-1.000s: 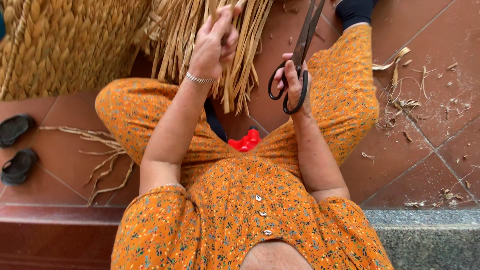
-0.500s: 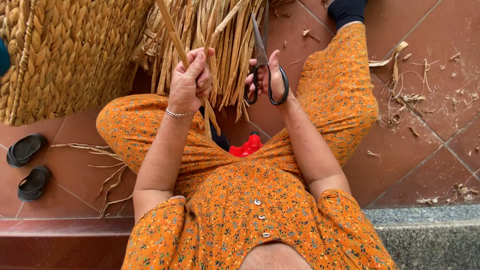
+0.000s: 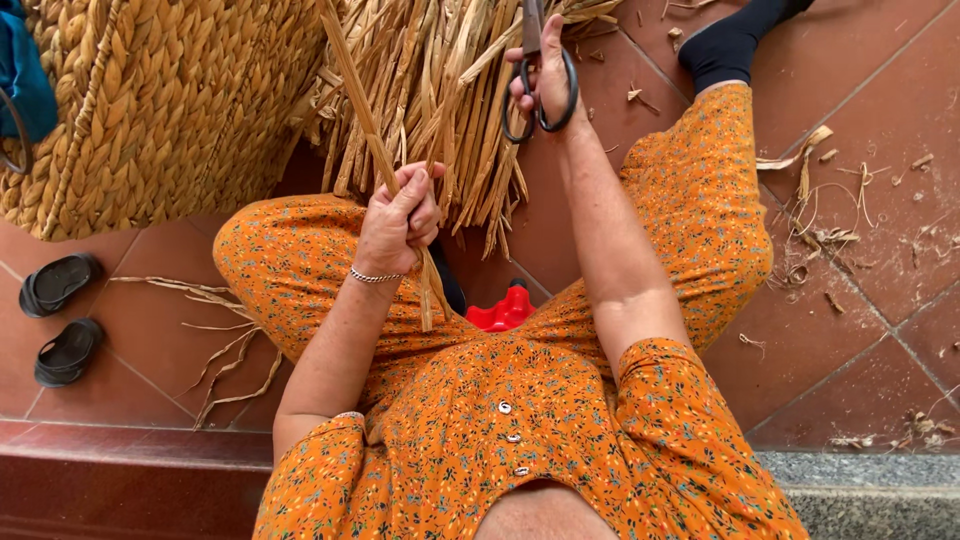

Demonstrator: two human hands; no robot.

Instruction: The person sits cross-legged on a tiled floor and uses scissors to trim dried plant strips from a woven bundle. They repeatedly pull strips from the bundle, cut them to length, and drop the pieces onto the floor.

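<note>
Head view: left hand [image 3: 400, 215] is closed in a fist around a long straw strand [image 3: 365, 130], gripped low on its length. The strand's long axis runs up and slightly left from the fist toward the top edge, with a short tail hanging below onto the lap. Right hand [image 3: 545, 75] sits up and to the right, fingers through the black loops of scissors [image 3: 538, 85]; the blades leave the frame, so whether they are spread cannot be told. Scissors stand apart from the strand, with the straw bundle [image 3: 450, 100] between and behind them
</note>
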